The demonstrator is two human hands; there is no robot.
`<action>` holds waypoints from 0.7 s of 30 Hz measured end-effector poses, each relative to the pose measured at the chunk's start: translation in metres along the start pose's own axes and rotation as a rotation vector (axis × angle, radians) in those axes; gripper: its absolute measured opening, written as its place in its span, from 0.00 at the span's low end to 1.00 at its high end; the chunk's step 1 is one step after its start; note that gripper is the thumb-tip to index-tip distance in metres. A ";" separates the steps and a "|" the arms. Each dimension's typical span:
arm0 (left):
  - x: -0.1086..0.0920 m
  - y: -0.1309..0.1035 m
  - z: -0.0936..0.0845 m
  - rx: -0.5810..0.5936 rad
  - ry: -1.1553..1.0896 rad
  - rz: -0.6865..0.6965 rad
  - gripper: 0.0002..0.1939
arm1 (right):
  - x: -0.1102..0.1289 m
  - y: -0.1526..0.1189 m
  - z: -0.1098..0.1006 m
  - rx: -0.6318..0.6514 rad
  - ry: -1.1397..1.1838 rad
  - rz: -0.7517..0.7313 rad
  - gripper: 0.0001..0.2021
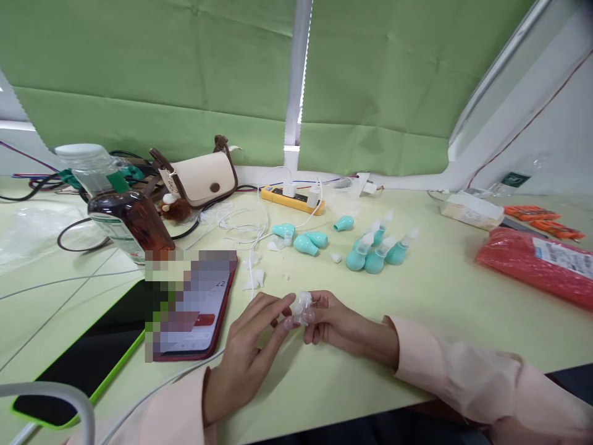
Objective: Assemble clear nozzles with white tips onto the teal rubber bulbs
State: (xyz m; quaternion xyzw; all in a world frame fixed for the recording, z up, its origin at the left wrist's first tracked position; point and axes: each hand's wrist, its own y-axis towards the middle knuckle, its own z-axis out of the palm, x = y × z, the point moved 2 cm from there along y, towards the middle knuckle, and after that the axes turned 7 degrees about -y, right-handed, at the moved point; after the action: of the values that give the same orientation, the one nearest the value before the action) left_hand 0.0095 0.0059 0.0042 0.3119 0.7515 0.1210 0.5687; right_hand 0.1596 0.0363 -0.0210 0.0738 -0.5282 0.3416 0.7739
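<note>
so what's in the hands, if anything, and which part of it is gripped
A small translucent whitish piece, pinched on its right side by the right hand; the left hand has its fingertips at the left side, contact unclear.

A small, translucent whitish piece (302,300) with glossy highlights is held in the right hand (340,322), beside the tip of its thumb, which covers part of the piece's lower front. Its other side meets the thumb and forefinger of the left hand (250,343), though whether these grip it or only touch it cannot be made out. Its rounded, lumpy upper part shows between the two hands' fingertips, while its lower outline, exact shape and tilt are hidden among the fingers.
</note>
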 end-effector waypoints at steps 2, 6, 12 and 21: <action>0.000 0.000 0.000 0.028 0.012 0.004 0.17 | 0.000 0.000 0.000 -0.005 -0.002 -0.001 0.10; -0.004 0.001 0.000 0.094 0.047 0.014 0.17 | 0.000 0.000 0.000 -0.015 -0.002 -0.004 0.11; -0.005 0.000 0.000 0.142 0.068 0.035 0.19 | -0.001 0.001 -0.001 -0.028 -0.040 -0.024 0.14; -0.003 0.004 -0.003 0.120 -0.253 -0.201 0.13 | 0.001 -0.001 0.001 -0.042 -0.090 -0.069 0.14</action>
State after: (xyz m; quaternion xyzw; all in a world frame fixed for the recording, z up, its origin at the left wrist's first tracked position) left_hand 0.0086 0.0080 0.0100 0.2815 0.7072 -0.0218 0.6482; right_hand 0.1599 0.0354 -0.0189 0.0909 -0.5668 0.2997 0.7620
